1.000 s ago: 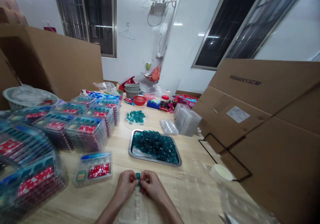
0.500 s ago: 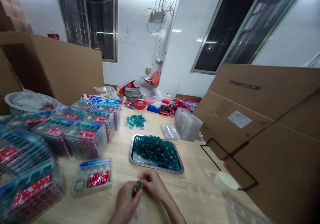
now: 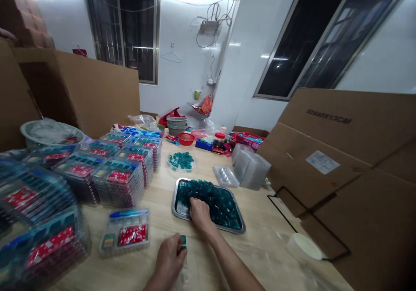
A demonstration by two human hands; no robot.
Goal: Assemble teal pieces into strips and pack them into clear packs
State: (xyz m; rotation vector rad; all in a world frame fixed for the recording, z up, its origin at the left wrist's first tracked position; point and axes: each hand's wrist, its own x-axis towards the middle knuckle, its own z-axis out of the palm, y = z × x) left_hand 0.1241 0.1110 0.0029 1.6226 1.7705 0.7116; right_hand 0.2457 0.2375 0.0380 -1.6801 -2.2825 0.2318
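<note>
My left hand (image 3: 169,258) is closed near the table's front, pinching small teal translucent pieces (image 3: 183,241) at the fingertips. A clear plastic strip (image 3: 185,273) hangs below them; whether the pieces sit inside it I cannot tell. My right hand (image 3: 200,212) reaches over the near rim of a metal tray (image 3: 242,229), fingers bunched against a heap of teal cubes (image 3: 216,199). Its fingertips are hidden among the cubes. Left of my hands lies a clear compartment case (image 3: 125,232) with a blue pen, a red dotted packet and a small striped block.
Stacks of filled clear cases (image 3: 118,182) stand at the left. Behind the tray is a clear dish (image 3: 181,161) of teal cubes. Empty clear trays (image 3: 251,169) are stacked to its right. A tape roll (image 3: 304,247), a black wire frame (image 3: 282,211) and a large carton (image 3: 351,152) border the right.
My right hand has left the pieces beside my left hand and moved forward into the cubes on the tray. My left hand keeps its pinch. The whole view has shifted slightly.
</note>
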